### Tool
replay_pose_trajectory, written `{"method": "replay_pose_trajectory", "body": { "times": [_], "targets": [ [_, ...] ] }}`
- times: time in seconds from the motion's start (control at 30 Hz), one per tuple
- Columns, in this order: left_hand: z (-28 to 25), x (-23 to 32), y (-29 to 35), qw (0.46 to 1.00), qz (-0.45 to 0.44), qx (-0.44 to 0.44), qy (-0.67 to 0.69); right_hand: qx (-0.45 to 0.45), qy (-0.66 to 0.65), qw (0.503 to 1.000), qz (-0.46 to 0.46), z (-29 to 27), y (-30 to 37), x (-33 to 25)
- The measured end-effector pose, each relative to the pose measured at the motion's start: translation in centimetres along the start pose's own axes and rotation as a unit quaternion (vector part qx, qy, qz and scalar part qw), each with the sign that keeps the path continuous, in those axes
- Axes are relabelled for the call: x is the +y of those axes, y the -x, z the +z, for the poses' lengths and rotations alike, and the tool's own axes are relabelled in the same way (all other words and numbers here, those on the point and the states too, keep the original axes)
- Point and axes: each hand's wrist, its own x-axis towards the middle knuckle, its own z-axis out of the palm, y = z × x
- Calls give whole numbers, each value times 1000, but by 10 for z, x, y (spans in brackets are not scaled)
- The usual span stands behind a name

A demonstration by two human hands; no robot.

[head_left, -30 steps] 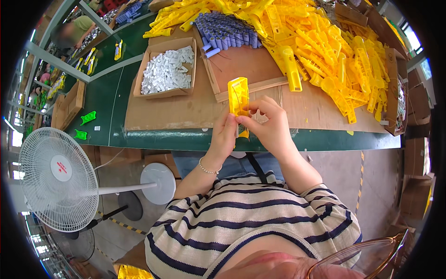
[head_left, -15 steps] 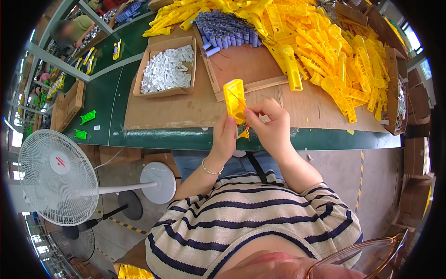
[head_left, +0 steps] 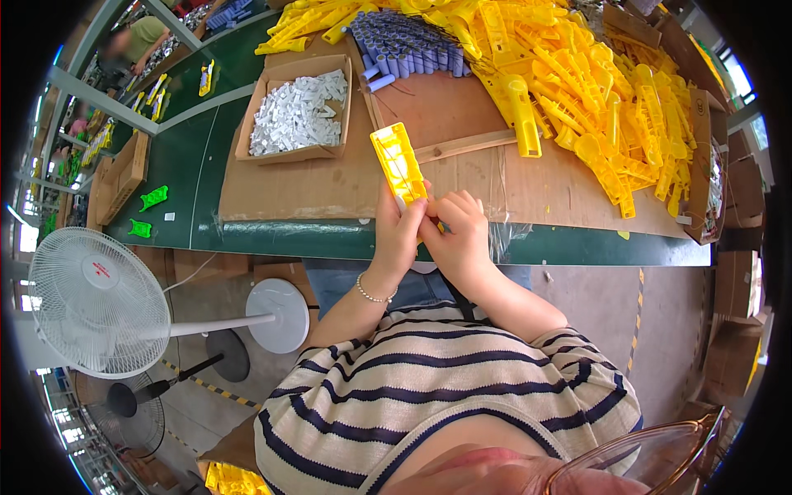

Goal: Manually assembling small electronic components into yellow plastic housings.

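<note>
A long yellow plastic housing point(head_left: 398, 157), its hollow side facing up, is held tilted above the near table edge. My left hand point(head_left: 396, 235) grips its lower end, thumb on top. Thin dark wires seem to run along the hollow. Close against that same end, my right hand point(head_left: 459, 235) has thumb and forefinger pinched together; whatever is between them is hidden. Beyond the hands lies a wooden tray point(head_left: 429, 111) with a stack of blue-purple cylinders point(head_left: 404, 49) at its far side.
Small white pieces point(head_left: 297, 115) fill a cardboard box point(head_left: 295, 155) left of the tray. Yellow plastic parts point(head_left: 577, 91) are heaped at the back right. Two green pieces point(head_left: 153, 198) lie on the left tabletop. A white fan point(head_left: 99, 301) stands at the left; another person point(head_left: 136, 41) is far left.
The yellow housing has shifted left and tilted further left. My right hand has come down and in, closer to my left thumb. Orange wires visible near the right fingers before are now mostly hidden.
</note>
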Motion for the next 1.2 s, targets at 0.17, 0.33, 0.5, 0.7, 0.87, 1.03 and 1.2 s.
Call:
{"method": "replay_pose_trajectory", "body": {
  "times": [0.17,0.33,0.5,0.7,0.87,1.03,1.2],
  "targets": [
    [-11,6,-4,999,-23,-12,-21,-69,-22,995,-69,-8,-13,8],
    [-30,16,-6,999,-30,-23,26,34,-93,983,155,-19,-103,63],
    [-27,14,1,998,-48,-39,25,-42,148,967,202,20,-192,172],
    [-31,15,4,998,-45,-38,13,-32,201,948,244,53,-200,192],
    [-30,17,0,997,-57,-41,16,34,159,952,259,51,-196,196],
    [-41,16,-5,998,-47,-18,33,-66,19,976,206,8,-144,131],
    [-35,5,-11,998,-43,-50,-16,-249,-238,890,298,-31,-71,12]
  ]
}}
